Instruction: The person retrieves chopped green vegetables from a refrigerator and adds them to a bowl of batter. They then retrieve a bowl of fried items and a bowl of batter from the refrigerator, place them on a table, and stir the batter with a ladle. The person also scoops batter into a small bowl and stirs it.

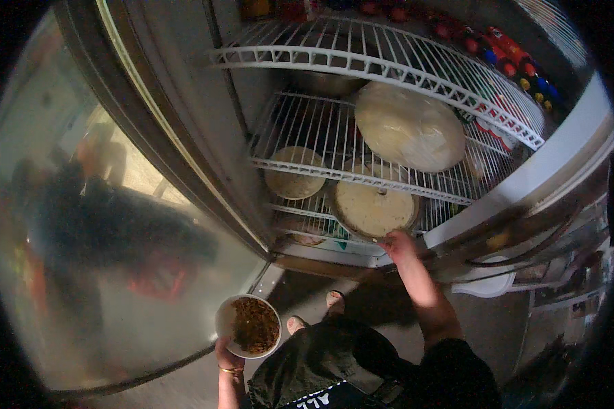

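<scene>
My left hand (229, 351) grips a white bowl (219, 323) by its side. Dark brown shredded or chopped food (256, 325) fills much of this bowl. My right hand (400, 246) reaches into the open refrigerator, its fingers at the near rim of a round container (376, 207) with a pale top. Whether that top is a lid or the contents cannot be made out. The container is on a lower wire level, partly behind the front edge of the shelf above. To its left sits a smaller pale round bowl (295, 176).
A large plastic-wrapped pale bundle (410, 127) rests on the middle wire shelf (327, 174). Another wire shelf (332, 55) crosses above it. Red bottles (511, 48) stand at the upper right. The fogged glass door (133, 286) stands open on the left. My feet (333, 300) are near the refrigerator's base.
</scene>
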{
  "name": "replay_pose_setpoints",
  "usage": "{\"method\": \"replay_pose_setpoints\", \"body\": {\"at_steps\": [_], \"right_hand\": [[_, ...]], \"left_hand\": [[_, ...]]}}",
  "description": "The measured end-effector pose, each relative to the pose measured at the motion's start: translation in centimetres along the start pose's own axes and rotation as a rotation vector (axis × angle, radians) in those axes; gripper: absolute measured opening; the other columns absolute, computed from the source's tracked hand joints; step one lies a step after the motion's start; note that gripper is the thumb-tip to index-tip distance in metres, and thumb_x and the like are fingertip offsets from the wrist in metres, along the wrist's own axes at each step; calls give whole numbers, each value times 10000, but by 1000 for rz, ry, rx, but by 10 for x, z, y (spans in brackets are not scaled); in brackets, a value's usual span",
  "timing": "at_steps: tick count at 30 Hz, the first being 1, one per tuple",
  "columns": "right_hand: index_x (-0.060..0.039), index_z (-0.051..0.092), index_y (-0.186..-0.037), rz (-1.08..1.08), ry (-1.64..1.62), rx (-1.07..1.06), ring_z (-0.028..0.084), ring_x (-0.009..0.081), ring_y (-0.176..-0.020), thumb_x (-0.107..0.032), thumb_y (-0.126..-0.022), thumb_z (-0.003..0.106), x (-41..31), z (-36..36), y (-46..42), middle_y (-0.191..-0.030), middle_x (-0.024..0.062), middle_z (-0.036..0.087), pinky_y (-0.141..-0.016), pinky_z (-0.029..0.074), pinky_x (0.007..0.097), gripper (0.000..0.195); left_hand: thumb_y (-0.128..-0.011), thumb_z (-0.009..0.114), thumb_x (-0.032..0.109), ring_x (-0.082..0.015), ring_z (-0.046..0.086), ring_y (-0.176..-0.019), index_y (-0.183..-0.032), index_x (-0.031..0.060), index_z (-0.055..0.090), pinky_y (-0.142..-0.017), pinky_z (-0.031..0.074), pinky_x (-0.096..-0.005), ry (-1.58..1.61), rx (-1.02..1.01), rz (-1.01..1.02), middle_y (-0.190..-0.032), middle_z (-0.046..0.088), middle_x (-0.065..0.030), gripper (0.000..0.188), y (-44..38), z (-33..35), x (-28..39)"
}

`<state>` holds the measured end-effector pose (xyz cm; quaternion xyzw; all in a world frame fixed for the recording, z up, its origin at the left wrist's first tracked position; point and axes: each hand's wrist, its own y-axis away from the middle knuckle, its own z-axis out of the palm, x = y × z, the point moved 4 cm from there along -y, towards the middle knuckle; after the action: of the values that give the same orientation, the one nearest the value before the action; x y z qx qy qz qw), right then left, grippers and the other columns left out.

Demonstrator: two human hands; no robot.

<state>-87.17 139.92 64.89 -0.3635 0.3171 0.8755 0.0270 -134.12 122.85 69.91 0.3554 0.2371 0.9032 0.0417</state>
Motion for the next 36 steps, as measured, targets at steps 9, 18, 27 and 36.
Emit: {"method": "replay_pose_setpoints", "body": {"at_steps": [9, 18, 27, 36], "right_hand": [[17, 450, -907, 84, -65, -10, 529, 280, -847, -20, -693, 454, 36, -2, 90, -947, 137, 505, -719, 478, 425, 217], [11, 506, -847, -8, -90, -179, 557, 261, -797, -41, -688, 486, 91, -58, 141, -860, 122, 549, -721, 475, 436, 168], [27, 496, -878, -660, 601, -531, 532, 212, -802, -203, -803, 469, 90, -92, 243, -884, 124, 537, -683, 443, 308, 243], [-44, 501, -731, -1084, 1137, -255, 538, 277, -624, -183, -773, 485, 137, -153, 294, -660, 118, 528, -585, 437, 341, 146]], "left_hand": [[-716, 492, 199, -269, 436, -1022, -1110, 19, 440, -901, 325, -387, -27, -59, -134, -1102, 477, -105, 437, -4, -20, 10], [-685, 481, 187, -261, 434, -1014, -1095, 21, 441, -891, 327, -382, -143, -27, -256, -1092, 471, -103, 444, 1, -40, 15], [-689, 448, 228, -261, 424, -1030, -1110, 21, 425, -901, 321, -378, -121, -65, -123, -1092, 468, -99, 469, 39, -86, -11], [-651, 446, 163, -294, 445, -1004, -1116, -9, 411, -887, 344, -401, -51, -76, -287, -1082, 472, -144, 497, 44, -129, -13]]}}
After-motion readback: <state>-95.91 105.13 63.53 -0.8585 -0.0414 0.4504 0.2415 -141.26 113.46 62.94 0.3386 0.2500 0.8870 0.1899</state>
